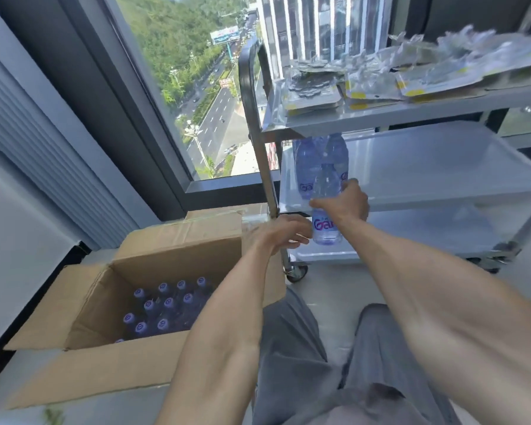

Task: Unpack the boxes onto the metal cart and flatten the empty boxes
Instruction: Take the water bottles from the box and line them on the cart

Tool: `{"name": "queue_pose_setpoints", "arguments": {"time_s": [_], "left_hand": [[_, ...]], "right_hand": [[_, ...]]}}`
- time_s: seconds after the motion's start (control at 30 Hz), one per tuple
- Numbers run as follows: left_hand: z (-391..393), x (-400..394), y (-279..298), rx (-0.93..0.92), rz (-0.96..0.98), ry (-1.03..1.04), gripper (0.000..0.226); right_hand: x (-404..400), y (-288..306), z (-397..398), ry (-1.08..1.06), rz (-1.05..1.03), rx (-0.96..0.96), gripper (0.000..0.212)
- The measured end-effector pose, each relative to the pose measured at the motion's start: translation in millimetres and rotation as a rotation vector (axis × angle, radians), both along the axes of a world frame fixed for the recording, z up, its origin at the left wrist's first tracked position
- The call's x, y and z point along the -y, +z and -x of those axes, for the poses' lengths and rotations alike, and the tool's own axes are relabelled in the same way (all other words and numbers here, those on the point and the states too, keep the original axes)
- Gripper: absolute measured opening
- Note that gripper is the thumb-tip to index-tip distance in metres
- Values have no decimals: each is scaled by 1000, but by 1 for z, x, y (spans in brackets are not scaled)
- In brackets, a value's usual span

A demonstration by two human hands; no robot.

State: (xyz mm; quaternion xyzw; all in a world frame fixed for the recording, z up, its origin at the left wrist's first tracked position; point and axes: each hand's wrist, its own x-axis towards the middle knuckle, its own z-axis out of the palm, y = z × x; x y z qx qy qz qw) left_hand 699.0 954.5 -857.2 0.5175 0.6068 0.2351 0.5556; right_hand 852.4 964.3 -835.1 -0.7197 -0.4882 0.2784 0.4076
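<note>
An open cardboard box stands on the floor at lower left, holding several water bottles with purple caps. My right hand grips a clear water bottle around its middle, at the left edge of the metal cart's middle shelf. My left hand is beside that bottle's lower part, its fingers curled near the label; whether it touches the bottle is unclear. Two more bottles stand on the middle shelf behind it.
The metal cart's top shelf carries several flat plastic packets. Its upright post and a caster are next to the box. A large window is at the back left. My grey-trousered legs fill the lower middle.
</note>
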Motion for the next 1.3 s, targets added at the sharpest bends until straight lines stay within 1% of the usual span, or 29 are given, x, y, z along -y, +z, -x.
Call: {"name": "queue_pose_setpoints", "arguments": {"time_s": [0.03,0.1,0.2,0.27,0.33,0.4,0.47,0.6,0.7,0.77,0.87,0.97,1.03,1.1,1.23,1.3], "left_hand": [[-15,-3,0,-27,4,-47,18],[-41,-13,-3,-64,-24,-53,20],[-71,-34,-15,-136,-138,73,24],[-85,-43,-18,-302,-249,164,38],[-93,-50,-13,-468,-326,212,49],[-100,-59,-7,-557,-363,270,45],[-105,-68,0,-595,-358,321,46],[-109,-89,8,-566,-296,418,72],[-105,-104,9,-556,-230,499,94],[-103,-115,5,-539,-227,537,98],[-106,-132,-4,-509,-284,558,97],[-118,-136,-6,-468,-296,564,103],[-123,-135,-4,-428,-283,612,102],[-122,-134,-4,-414,-293,622,94],[-106,-138,-8,-461,-298,629,69],[-101,-139,-11,-425,-276,616,63]], "right_hand": [[0,2,-9,-33,-18,25,76],[-1,2,-27,-100,-47,61,75],[-9,-1,-54,-159,-93,139,76],[-17,-1,-68,-184,-112,184,71],[-25,1,-75,-225,-115,162,69],[-34,0,-76,-255,-113,115,69],[-43,-5,-76,-219,-114,129,67],[-68,-11,-78,-93,-184,245,62],[-91,-11,-80,-74,-204,210,60],[-102,-16,-81,-93,-211,146,63],[-118,-28,-83,-134,-234,48,71],[-123,-38,-88,-124,-218,21,79],[-122,-45,-90,-110,-184,-9,80],[-117,-50,-92,-92,-150,-30,81],[-116,-54,-97,-74,-123,65,81],[-119,-55,-99,-69,-114,79,72]]}}
